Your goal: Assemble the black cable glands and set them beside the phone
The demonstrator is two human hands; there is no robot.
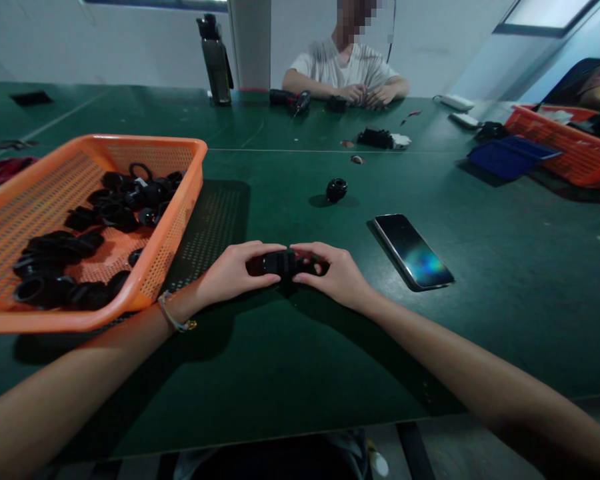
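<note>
Between my two hands is a black plastic fitting (286,263), held low over the green table (260,393). My left hand (240,268) wraps thumb and fingers round its left end. Round its right end, my right hand (333,270) curls in the same way, and the fingertips of both hands almost meet at the middle. The fingers hide part of the fitting, so its exact kind does not show. Beyond my hands stands a round, ribbed black fitting (337,190) with a hole. To the right of my right hand lies a phone (413,252), screen up.
An orange basket (173,227) of black fittings stands close by my left forearm. Farther back are a bottle (217,67), a power drill (291,100) and a black part (375,137). A blue tray (510,157) and a red basket (555,150) sit right. A person (347,70) sits opposite.
</note>
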